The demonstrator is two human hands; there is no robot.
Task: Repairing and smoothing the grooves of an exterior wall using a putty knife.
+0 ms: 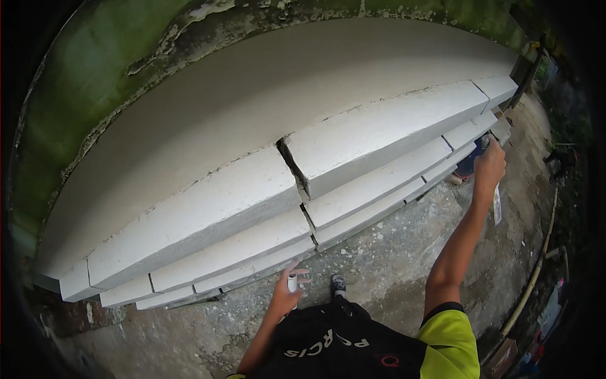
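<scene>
My left hand (285, 295), low in the middle, has its fingers curled round a short white cylinder (292, 283); the rest of that object is hidden by the palm. My right arm reaches far out to the right. There my right hand (491, 165) is closed, and a flat white strip (497, 205) hangs below it. Whether the strip belongs to the small grey piece at the fingertips, I cannot tell. Just left of the right hand stands a dark blue container (467, 165), partly covered by blocks. Long stepped rows of pale blocks (391, 136) run before me, with dark gaps between them.
Behind the blocks rises a smooth pale wall (284, 82), with green, peeling paint (95, 76) beyond it. Stained concrete ground (391, 265) lies under my shoe (338, 284). At the right, a bamboo pole (536, 271) lies beside plants and scattered items.
</scene>
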